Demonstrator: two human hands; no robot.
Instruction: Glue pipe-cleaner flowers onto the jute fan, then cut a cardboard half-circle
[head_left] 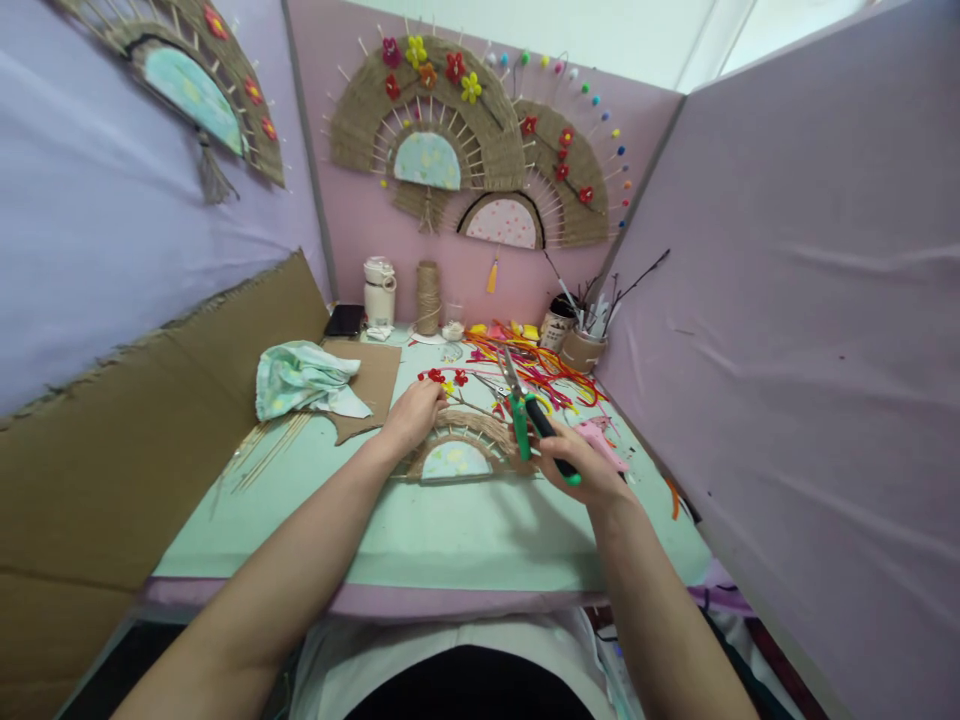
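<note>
A small half-round fan wrapped in brown twine (pixel 499 428), with a pale floral centre (pixel 455 459), lies on the table before me. My left hand (pixel 417 412) rests at its upper left side, fingers curled together beside small red flowers (pixel 433 376). What those fingertips grip is hidden. A thin twig (pixel 474 405) with red and yellow flowers runs rightward along the fan's top. In my right hand (pixel 586 468) are shears with green and black handles (pixel 520 425), their metal blades pointing up and away, above the fan's right side.
Red and orange fuzzy stems (pixel 559 370) spread behind the fan. A pink glue gun (pixel 602 443) lies right of my right hand. Patterned cloth (pixel 304 380), cardboard (pixel 379 370) and thin sticks (pixel 274 455) are at left. A twine spool (pixel 427 300) and white bottle (pixel 379 295) stand behind.
</note>
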